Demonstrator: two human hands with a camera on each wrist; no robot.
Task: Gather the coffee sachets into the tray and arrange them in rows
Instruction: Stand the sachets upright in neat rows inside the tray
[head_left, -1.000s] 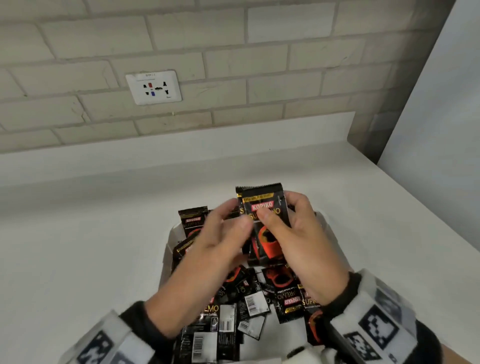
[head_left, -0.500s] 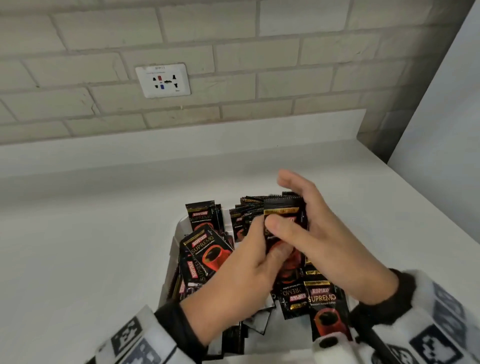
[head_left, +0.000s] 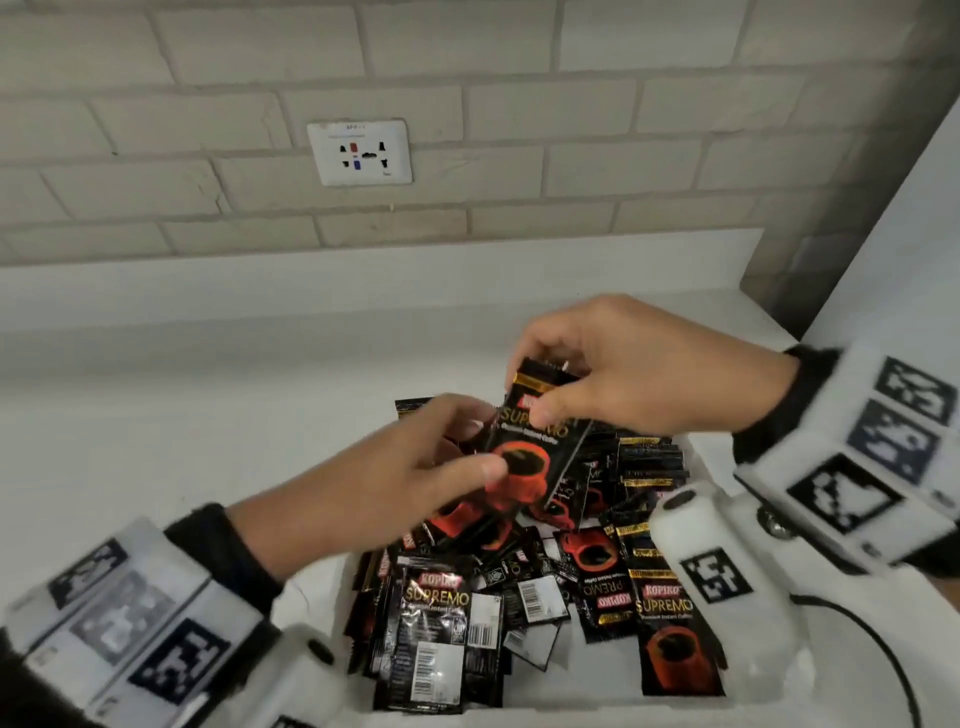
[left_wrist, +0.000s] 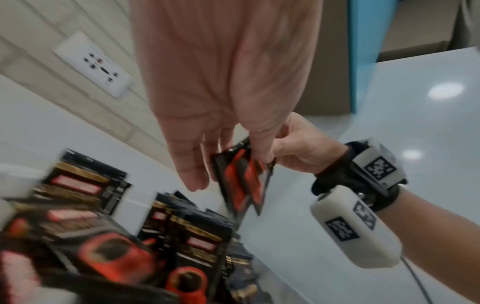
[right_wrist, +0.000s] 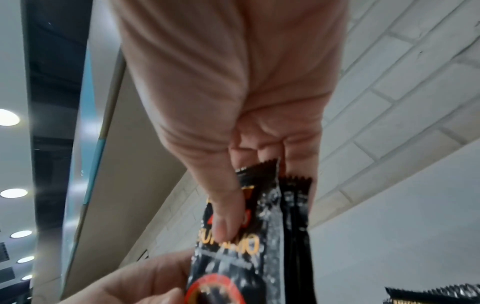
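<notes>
The right hand (head_left: 618, 369) pinches the top of a small bunch of sachets (head_left: 535, 447) above the tray (head_left: 701, 457) near the bench's back edge; the left hand (head_left: 415, 467) pinches their lower part between thumb and fingers.

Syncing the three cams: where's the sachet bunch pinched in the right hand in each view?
Head: held sachets centre, under the right hand, left hand at their lower edge.
Left wrist: centre, edge-on.
Right wrist: bottom centre, under the thumb.
Shared landmark: wall socket, also top left in left wrist; not identifiable in right wrist.
</notes>
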